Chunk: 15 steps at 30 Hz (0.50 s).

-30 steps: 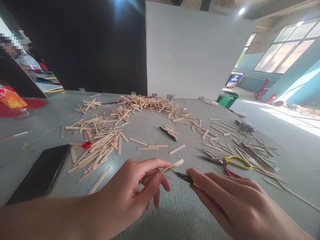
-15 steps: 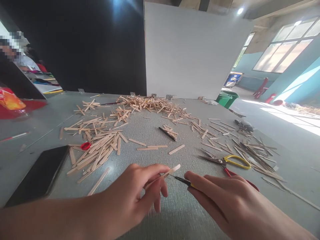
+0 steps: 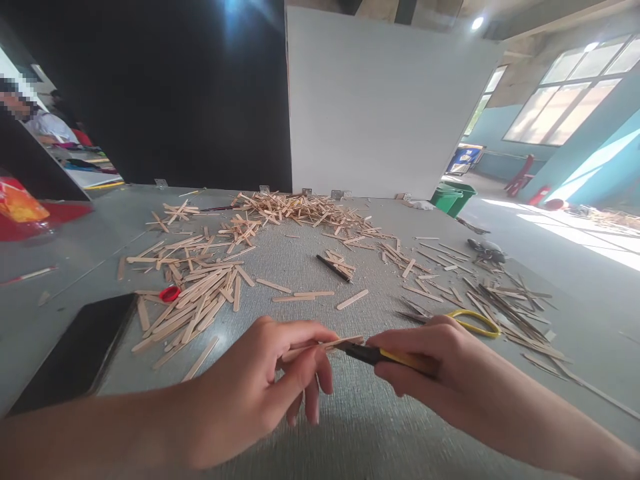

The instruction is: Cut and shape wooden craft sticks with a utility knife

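My left hand (image 3: 273,377) pinches a wooden craft stick (image 3: 354,339) between thumb and fingers, its far end pointing right. My right hand (image 3: 443,363) is closed around a black and yellow utility knife (image 3: 367,353). The knife's front end lies against the stick, close to my left fingertips; the blade itself is mostly hidden. Just beyond my right hand lie scissors (image 3: 473,322) with a yellow handle loop, partly covered by that hand. Several loose sticks (image 3: 353,299) rest on the table (image 3: 300,327) beyond both hands.
A heap of craft sticks (image 3: 300,208) lies at the back, another pile (image 3: 200,303) at left. A black pen (image 3: 333,268) is mid-table. A dark phone-like slab (image 3: 75,353) and a red ring (image 3: 170,293) sit left. Wood strips (image 3: 515,313) lie right. Upright panels (image 3: 370,107) stand behind.
My right hand has moved left and tilted, bringing the knife from just off the stick's end onto the stick. The stick has turned flatter in my left hand.
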Tool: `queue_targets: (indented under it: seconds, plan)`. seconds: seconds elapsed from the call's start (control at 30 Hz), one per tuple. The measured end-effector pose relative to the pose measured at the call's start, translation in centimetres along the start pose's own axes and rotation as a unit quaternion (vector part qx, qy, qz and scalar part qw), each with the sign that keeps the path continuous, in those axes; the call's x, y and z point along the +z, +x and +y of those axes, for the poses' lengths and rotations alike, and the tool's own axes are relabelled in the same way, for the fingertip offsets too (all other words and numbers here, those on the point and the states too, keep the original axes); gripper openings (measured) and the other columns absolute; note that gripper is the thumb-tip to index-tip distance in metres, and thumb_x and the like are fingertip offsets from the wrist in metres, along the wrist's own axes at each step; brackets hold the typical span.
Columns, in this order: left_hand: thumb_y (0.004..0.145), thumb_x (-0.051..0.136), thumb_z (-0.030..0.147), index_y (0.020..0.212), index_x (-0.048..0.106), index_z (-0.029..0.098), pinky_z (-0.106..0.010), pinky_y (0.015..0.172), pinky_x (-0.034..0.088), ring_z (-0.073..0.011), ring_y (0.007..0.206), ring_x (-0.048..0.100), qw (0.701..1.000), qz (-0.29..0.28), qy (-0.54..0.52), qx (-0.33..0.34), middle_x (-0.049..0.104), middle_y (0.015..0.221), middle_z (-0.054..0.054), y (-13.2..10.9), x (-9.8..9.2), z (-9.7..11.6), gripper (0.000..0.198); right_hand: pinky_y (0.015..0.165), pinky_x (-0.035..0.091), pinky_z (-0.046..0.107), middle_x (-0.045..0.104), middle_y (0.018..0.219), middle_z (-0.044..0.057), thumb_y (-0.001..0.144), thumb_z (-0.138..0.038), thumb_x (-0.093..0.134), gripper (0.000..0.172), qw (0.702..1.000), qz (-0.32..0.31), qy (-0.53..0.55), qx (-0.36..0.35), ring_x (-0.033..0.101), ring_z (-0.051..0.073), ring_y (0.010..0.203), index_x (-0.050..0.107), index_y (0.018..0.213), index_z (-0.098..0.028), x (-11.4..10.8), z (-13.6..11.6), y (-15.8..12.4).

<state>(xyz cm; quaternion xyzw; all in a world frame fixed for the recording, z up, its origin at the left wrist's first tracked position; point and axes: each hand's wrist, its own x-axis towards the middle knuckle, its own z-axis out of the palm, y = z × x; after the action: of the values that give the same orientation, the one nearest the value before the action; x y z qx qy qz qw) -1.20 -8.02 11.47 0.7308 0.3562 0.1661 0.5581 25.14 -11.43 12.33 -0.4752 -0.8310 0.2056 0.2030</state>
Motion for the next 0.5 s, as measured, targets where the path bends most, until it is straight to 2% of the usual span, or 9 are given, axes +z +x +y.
queue_targets:
  seconds: [0.1,0.23,0.33,0.43,0.5]
  plan:
    - [0.113,0.044,0.044,0.108,0.066,0.019,-0.024,0.063,0.053,-0.0132,0.069,0.068,1.000,0.002,-0.021,0.011,0.069,0.091,-0.002,0.1,-0.2,0.0,0.033,0.044,0.039,0.018,0.064,0.066,-0.004,0.104,-0.026,0.057,0.026,0.990,-0.063,0.110,0.067,0.050,0.008,0.050,0.071,0.083,-0.021,-0.2,0.3,0.3]
    - [0.113,0.046,0.045,0.119,0.065,0.022,-0.025,0.063,0.054,-0.0132,0.069,0.069,0.999,0.009,-0.052,0.010,0.069,0.093,-0.001,0.0,-0.2,-0.2,0.030,0.043,0.036,0.016,0.066,0.072,-0.002,0.107,-0.034,0.054,0.030,0.955,-0.122,0.225,0.151,0.047,0.006,0.048,0.066,0.082,-0.021,-0.2,0.5,0.4]
    - [0.113,0.047,0.048,0.126,0.060,0.024,-0.026,0.063,0.054,-0.0140,0.070,0.070,0.997,0.018,-0.079,0.006,0.070,0.093,-0.001,-0.1,-0.2,-0.4,0.031,0.041,0.032,0.014,0.062,0.066,-0.003,0.107,-0.033,0.054,0.031,0.935,-0.138,0.281,0.170,0.044,0.005,0.046,0.065,0.082,-0.020,-0.1,0.9,0.3]
    - [0.111,0.049,0.052,0.124,0.057,0.024,-0.025,0.059,0.051,-0.0146,0.068,0.070,0.994,0.019,-0.105,0.005,0.070,0.092,-0.001,0.1,-0.2,-0.3,0.032,0.039,0.032,0.015,0.054,0.057,-0.005,0.108,-0.039,0.054,0.033,0.914,-0.153,0.335,0.173,0.041,0.006,0.044,0.068,0.086,-0.019,0.1,1.3,0.5]
    - [0.111,0.051,0.052,0.122,0.056,0.023,-0.024,0.056,0.048,-0.0141,0.066,0.069,0.992,0.014,-0.122,0.003,0.071,0.091,-0.001,0.3,-0.1,-0.2,0.031,0.041,0.035,0.015,0.060,0.064,-0.003,0.108,-0.040,0.054,0.033,0.905,-0.162,0.360,0.161,0.043,0.006,0.045,0.069,0.088,-0.018,0.2,1.3,0.7]
